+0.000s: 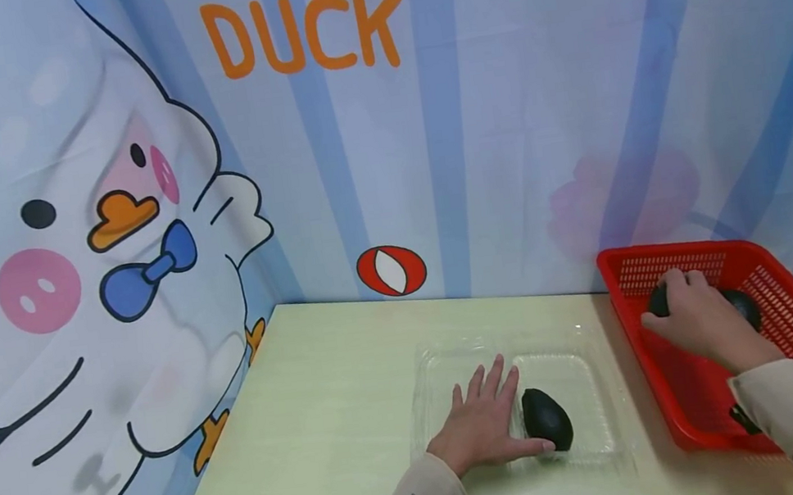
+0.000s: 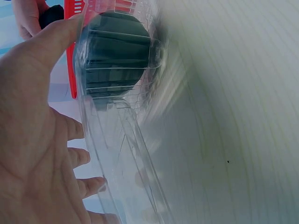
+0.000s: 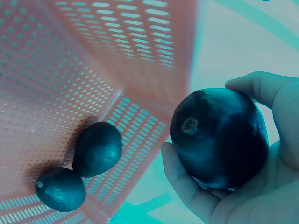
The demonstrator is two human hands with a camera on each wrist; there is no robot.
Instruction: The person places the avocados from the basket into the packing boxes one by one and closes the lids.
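Note:
My right hand (image 1: 699, 322) is over the red basket (image 1: 672, 412) and grips a dark avocado (image 3: 219, 140) between thumb and fingers. Two more avocados (image 3: 97, 149) lie against each other inside the basket in the right wrist view. With fingers spread, my left hand (image 1: 481, 423) rests on a clear plastic container (image 1: 575, 374). Another avocado (image 1: 547, 420) sits in that container, close to the left thumb. Seen from the left wrist, the avocado (image 2: 117, 53) shows through the container's ribbed clear wall.
The container and the basket stand on a pale wood-grain table (image 1: 327, 405), basket at the right end. Behind the table hangs a blue-striped cloth (image 1: 503, 143) printed with a duck. The basket's raised rim borders the container's right side with a narrow gap.

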